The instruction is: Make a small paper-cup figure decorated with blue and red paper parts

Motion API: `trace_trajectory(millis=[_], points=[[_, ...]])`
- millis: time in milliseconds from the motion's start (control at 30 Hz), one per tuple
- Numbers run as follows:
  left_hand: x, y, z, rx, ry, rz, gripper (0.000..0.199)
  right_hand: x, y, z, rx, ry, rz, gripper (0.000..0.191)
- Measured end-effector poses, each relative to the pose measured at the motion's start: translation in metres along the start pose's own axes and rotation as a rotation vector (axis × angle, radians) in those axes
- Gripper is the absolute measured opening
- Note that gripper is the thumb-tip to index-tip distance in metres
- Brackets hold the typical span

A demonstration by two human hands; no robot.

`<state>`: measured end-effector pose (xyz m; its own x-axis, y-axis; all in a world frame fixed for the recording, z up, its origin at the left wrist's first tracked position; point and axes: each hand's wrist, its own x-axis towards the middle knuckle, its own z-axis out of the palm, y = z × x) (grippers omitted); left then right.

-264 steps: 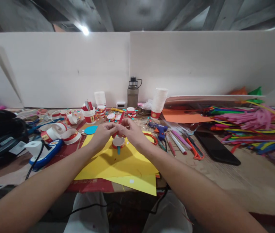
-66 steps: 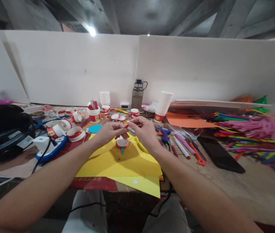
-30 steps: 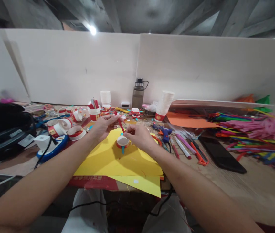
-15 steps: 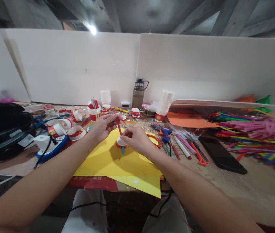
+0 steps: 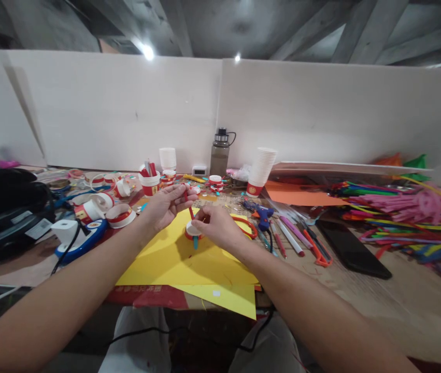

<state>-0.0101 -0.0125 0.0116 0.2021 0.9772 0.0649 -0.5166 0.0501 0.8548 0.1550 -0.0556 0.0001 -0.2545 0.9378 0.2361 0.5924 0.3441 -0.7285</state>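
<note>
My left hand (image 5: 171,203) pinches the upper end of a thin red strip (image 5: 188,204), whose exact kind I cannot make out. The strip slants down toward a small white-topped red paper-cup piece (image 5: 194,229) with a teal tab at its front. Just right of that piece, my right hand (image 5: 217,224) has its fingers closed at the strip's lower end, partly hiding it. The cup piece stands on yellow paper sheets (image 5: 158,267). Behind my right hand lies a pair of orange-red handled scissors (image 5: 252,228), mostly covered.
Right of the paper lie a blue glue gun (image 5: 262,217), several pens (image 5: 292,235), a black phone (image 5: 354,248) and colourful pipe cleaners (image 5: 402,207). Stacked paper cups (image 5: 261,171) and a bottle (image 5: 219,155) stand behind. Cut cup rings (image 5: 121,215) and a blue power strip (image 5: 82,243) are left.
The view has shifted slightly. Both hands stay at the cup piece, and the red strip's upper end seems a little lower and more upright-to-left, with my left fingers still on it.
</note>
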Motion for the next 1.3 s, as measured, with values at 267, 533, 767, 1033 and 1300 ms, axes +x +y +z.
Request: trace_trajectory(millis=[267, 533, 767, 1033, 1300], points=[[0.007, 0.005, -0.007, 0.029, 0.027, 0.101, 0.012, 0.006, 0.001, -0.040, -0.447, 0.055, -0.028, 0.018], [0.012, 0.014, -0.012, -0.044, 0.077, 0.139, 0.009, 0.000, 0.010, -0.048, -0.952, -0.240, 0.197, 0.030], [0.016, 0.020, -0.018, -0.097, 0.113, 0.191, 0.006, 0.000, 0.011, -0.045, -0.934, -0.317, 0.228, 0.039], [0.019, 0.025, -0.022, -0.101, 0.157, 0.219, 0.008, 0.005, 0.025, -0.047, -0.842, -0.242, 0.228, 0.043], [0.025, 0.020, -0.029, -0.037, 0.189, 0.182, 0.010, 0.013, 0.030, -0.057, -0.755, -0.092, 0.178, 0.037]])
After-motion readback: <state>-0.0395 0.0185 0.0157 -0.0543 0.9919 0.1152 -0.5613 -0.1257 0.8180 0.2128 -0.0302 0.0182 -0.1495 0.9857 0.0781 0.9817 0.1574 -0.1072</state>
